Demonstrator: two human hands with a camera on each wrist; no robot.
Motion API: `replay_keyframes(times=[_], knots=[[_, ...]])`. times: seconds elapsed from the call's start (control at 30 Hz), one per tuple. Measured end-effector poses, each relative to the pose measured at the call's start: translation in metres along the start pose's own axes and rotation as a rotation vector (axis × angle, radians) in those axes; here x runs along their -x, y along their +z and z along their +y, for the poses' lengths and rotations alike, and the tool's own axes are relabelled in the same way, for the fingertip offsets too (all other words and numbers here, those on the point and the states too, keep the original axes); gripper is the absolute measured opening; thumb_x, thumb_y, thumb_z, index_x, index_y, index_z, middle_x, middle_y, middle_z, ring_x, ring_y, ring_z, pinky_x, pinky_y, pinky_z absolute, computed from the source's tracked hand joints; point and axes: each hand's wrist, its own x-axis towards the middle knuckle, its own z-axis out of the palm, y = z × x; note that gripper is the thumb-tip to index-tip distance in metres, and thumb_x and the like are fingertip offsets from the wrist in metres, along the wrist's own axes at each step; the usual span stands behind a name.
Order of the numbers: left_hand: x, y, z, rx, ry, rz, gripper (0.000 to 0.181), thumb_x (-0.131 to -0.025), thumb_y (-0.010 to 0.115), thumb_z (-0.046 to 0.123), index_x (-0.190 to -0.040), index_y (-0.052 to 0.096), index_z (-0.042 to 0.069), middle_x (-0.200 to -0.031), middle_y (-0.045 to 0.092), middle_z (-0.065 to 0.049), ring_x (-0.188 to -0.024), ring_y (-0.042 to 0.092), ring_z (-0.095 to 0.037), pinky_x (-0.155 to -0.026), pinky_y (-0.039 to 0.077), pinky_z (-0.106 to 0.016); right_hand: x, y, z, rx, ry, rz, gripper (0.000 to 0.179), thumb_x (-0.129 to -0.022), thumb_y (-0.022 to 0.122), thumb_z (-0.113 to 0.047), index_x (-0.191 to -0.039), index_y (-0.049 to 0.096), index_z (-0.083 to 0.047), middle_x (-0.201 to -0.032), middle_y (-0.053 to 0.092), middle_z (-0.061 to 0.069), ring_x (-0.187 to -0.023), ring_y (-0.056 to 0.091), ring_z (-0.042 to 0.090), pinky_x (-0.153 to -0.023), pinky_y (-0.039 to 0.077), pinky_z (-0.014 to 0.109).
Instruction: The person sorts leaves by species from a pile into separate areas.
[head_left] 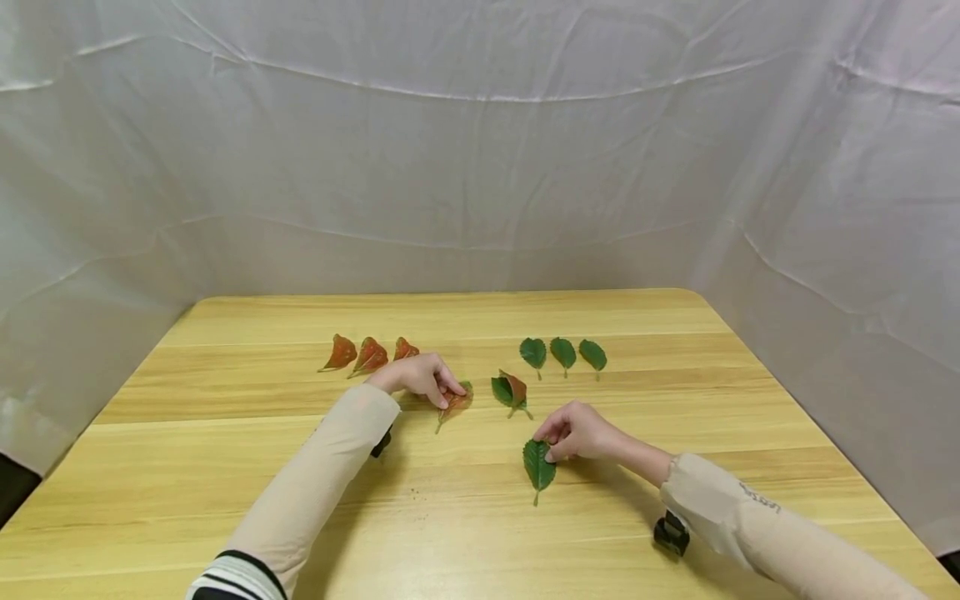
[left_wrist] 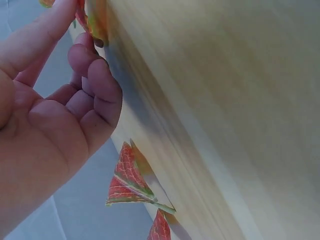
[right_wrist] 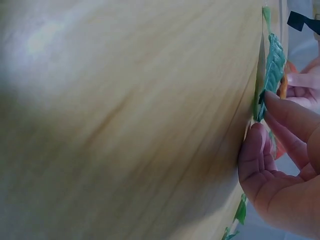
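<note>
My left hand (head_left: 426,377) pinches a red leaf (head_left: 456,403) between thumb and fingers, just above the table left of centre. In the left wrist view that leaf shows only partly at the top edge, beyond the left hand (left_wrist: 60,95). My right hand (head_left: 583,433) pinches a green leaf (head_left: 538,465) by its upper edge, its stem pointing toward the front of the table. The right wrist view shows the green leaf (right_wrist: 273,67) from the side, close to the wood, with the right hand (right_wrist: 280,165) at its near end.
Between the hands lies an overlapping red and green leaf pair (head_left: 512,392). Behind the left hand are three red leaves (head_left: 370,356) in a row, one partly covered. Three green leaves (head_left: 562,352) form a row at the back right. Pale cloth (head_left: 465,167) hangs behind the wooden table (head_left: 450,533).
</note>
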Motion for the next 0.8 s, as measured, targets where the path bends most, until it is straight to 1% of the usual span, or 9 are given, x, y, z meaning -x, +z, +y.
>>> replay_keyframes(times=[0.1, 0.2, 0.23, 0.4, 0.43, 0.5, 0.6, 0.7, 0.8], knots=[[0.001, -0.001, 0.001, -0.024, 0.055, 0.030, 0.030, -0.076, 0.064, -0.009, -0.106, 0.063, -0.005, -0.068, 0.057, -0.002, -0.051, 0.034, -0.007, -0.049, 0.032, -0.019, -0.001, 0.001, 0.001, 0.039, -0.006, 0.003, 0.020, -0.066, 0.072, 0.007, -0.086, 0.068, 0.005, -0.067, 0.057, 0.001, -0.057, 0.048, 0.008, -0.048, 0.042, 0.021], [0.001, -0.002, 0.002, -0.044, 0.101, 0.091, 0.026, -0.076, 0.064, -0.008, -0.102, 0.065, -0.005, -0.087, 0.065, -0.007, -0.060, 0.044, -0.007, -0.055, 0.038, -0.020, -0.003, 0.002, 0.002, 0.074, -0.013, 0.004, 0.019, -0.065, 0.073, 0.007, -0.084, 0.069, 0.003, -0.067, 0.057, 0.001, -0.060, 0.048, 0.008, -0.051, 0.042, 0.021], [0.001, -0.002, 0.002, -0.036, 0.110, 0.106, 0.025, -0.076, 0.063, -0.008, -0.101, 0.065, -0.006, -0.089, 0.065, -0.009, -0.061, 0.046, -0.007, -0.056, 0.040, -0.021, -0.003, 0.002, 0.002, 0.080, -0.011, 0.004, 0.019, -0.065, 0.073, 0.007, -0.084, 0.069, 0.003, -0.067, 0.057, 0.000, -0.060, 0.048, 0.008, -0.051, 0.042, 0.021], [-0.004, -0.001, 0.007, 0.008, 0.129, 0.156, 0.019, -0.081, 0.061, -0.003, -0.099, 0.066, -0.006, -0.081, 0.065, -0.010, -0.061, 0.047, -0.008, -0.058, 0.041, -0.023, -0.004, 0.002, 0.004, 0.082, -0.008, 0.002, 0.019, -0.065, 0.073, 0.008, -0.083, 0.069, 0.003, -0.067, 0.056, 0.000, -0.060, 0.047, 0.009, -0.051, 0.042, 0.021], [-0.005, 0.000, 0.009, 0.018, 0.134, 0.160, 0.019, -0.082, 0.060, -0.002, -0.100, 0.065, -0.006, -0.080, 0.064, -0.011, -0.061, 0.046, -0.009, -0.058, 0.041, -0.024, -0.004, 0.002, 0.004, 0.080, -0.005, 0.002, 0.019, -0.065, 0.073, 0.008, -0.083, 0.069, 0.003, -0.067, 0.056, 0.000, -0.060, 0.047, 0.009, -0.051, 0.042, 0.021], [-0.007, 0.002, 0.015, 0.037, 0.138, 0.165, 0.020, -0.085, 0.058, 0.001, -0.103, 0.064, -0.006, -0.084, 0.063, -0.013, -0.062, 0.046, -0.009, -0.060, 0.042, -0.026, -0.004, 0.002, 0.004, 0.079, -0.004, 0.002, 0.019, -0.065, 0.072, 0.008, -0.083, 0.069, 0.003, -0.067, 0.055, 0.000, -0.060, 0.047, 0.009, -0.050, 0.042, 0.020], [-0.009, 0.006, 0.024, 0.082, 0.132, 0.155, 0.023, -0.088, 0.055, 0.005, -0.106, 0.062, -0.005, -0.094, 0.061, -0.019, -0.063, 0.045, -0.012, -0.060, 0.041, -0.029, -0.004, 0.002, 0.004, 0.079, -0.001, 0.001, 0.019, -0.065, 0.073, 0.008, -0.083, 0.069, 0.003, -0.067, 0.055, -0.001, -0.060, 0.047, 0.009, -0.050, 0.042, 0.020], [-0.013, 0.009, 0.032, 0.116, 0.123, 0.142, 0.024, -0.089, 0.053, 0.006, -0.109, 0.061, -0.004, -0.104, 0.059, -0.020, -0.065, 0.045, -0.019, -0.060, 0.040, -0.032, -0.005, 0.002, 0.004, 0.085, -0.004, 0.001, 0.019, -0.065, 0.073, 0.007, -0.083, 0.069, 0.003, -0.067, 0.055, -0.001, -0.060, 0.047, 0.009, -0.051, 0.042, 0.021], [-0.016, 0.013, 0.037, 0.118, 0.122, 0.140, 0.025, -0.090, 0.051, 0.006, -0.111, 0.060, -0.003, -0.111, 0.057, -0.017, -0.079, 0.052, -0.027, -0.066, 0.043, -0.037, -0.005, 0.001, 0.004, 0.092, -0.012, 0.002, 0.019, -0.065, 0.073, 0.007, -0.083, 0.069, 0.003, -0.066, 0.055, -0.002, -0.060, 0.047, 0.008, -0.051, 0.042, 0.021]])
